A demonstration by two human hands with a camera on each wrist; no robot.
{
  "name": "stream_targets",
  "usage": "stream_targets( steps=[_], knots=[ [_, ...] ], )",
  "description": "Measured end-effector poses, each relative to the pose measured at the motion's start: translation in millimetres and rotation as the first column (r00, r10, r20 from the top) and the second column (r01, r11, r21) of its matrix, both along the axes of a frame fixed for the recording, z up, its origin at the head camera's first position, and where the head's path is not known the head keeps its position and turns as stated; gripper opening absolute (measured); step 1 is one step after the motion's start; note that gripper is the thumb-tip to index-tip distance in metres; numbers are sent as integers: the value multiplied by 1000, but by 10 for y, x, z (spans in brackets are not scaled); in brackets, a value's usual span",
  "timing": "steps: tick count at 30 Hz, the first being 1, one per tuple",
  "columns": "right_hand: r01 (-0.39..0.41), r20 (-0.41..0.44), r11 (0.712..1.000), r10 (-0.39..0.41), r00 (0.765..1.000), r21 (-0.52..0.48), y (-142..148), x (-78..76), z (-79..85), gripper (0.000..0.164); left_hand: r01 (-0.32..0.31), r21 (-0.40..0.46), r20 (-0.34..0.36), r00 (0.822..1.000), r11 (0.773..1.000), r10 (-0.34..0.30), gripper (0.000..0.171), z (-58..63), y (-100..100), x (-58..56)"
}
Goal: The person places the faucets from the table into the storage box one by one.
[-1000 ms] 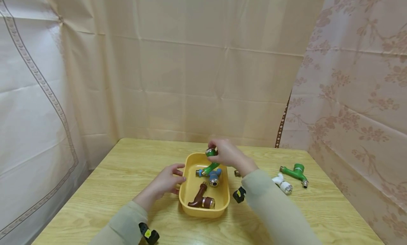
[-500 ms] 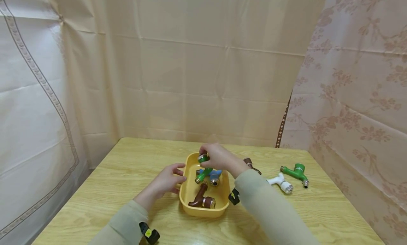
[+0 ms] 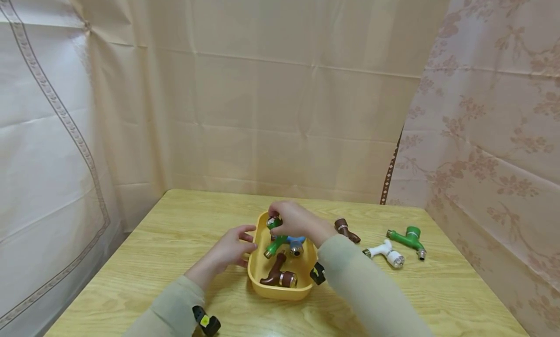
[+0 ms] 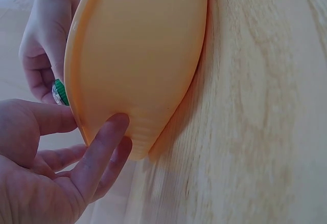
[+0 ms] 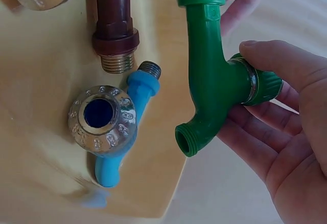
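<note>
In my right hand (image 3: 297, 222) is a green plastic faucet (image 5: 209, 75), which I grip by its knob above a yellow tub (image 3: 280, 293). Its threaded end points toward the near left in the head view. Below it, a blue faucet (image 5: 115, 147) with a clear-and-metal knob lies in the tub, partly covered in the head view. A dark brown faucet (image 3: 275, 274) lies at the tub's near end. My left hand (image 3: 229, 249) rests loosely extended fingers against the tub's left outer wall, as the left wrist view (image 4: 102, 152) shows.
To the right of the tub, a brown faucet (image 3: 347, 230), a white faucet (image 3: 387, 253) and another green faucet (image 3: 408, 239) lie on the wooden table (image 3: 175, 239). A beige curtain (image 3: 280, 108) hangs behind the table.
My right hand has carried the green faucet left and slightly nearer, lower over the tub. The brown faucet on the table has come into sight behind my arm. My left hand stays put.
</note>
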State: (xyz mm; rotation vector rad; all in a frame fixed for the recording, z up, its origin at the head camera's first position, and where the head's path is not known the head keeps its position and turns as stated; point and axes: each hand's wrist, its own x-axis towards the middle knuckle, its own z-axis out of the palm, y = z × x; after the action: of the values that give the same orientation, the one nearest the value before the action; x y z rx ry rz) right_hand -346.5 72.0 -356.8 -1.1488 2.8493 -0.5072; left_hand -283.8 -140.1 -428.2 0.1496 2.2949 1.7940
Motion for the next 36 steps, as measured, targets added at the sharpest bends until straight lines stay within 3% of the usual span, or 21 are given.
stream_targets(
  steps=[9,28,36],
  knots=[
    [0,43,1000,-1,999,17,-3,31,-23,28,4,12,1,1000,1000,-4,59,-25,7,-19],
    [22,51,998,-19,999,-60,117,7,18,25,-9,-18,10,1000,1000,9,58,-1,20,-10],
    [49,103,992,-37,994,-119,196,14,73,24,-6,-16,14,1000,1000,6,59,-9,4,-36]
  ],
)
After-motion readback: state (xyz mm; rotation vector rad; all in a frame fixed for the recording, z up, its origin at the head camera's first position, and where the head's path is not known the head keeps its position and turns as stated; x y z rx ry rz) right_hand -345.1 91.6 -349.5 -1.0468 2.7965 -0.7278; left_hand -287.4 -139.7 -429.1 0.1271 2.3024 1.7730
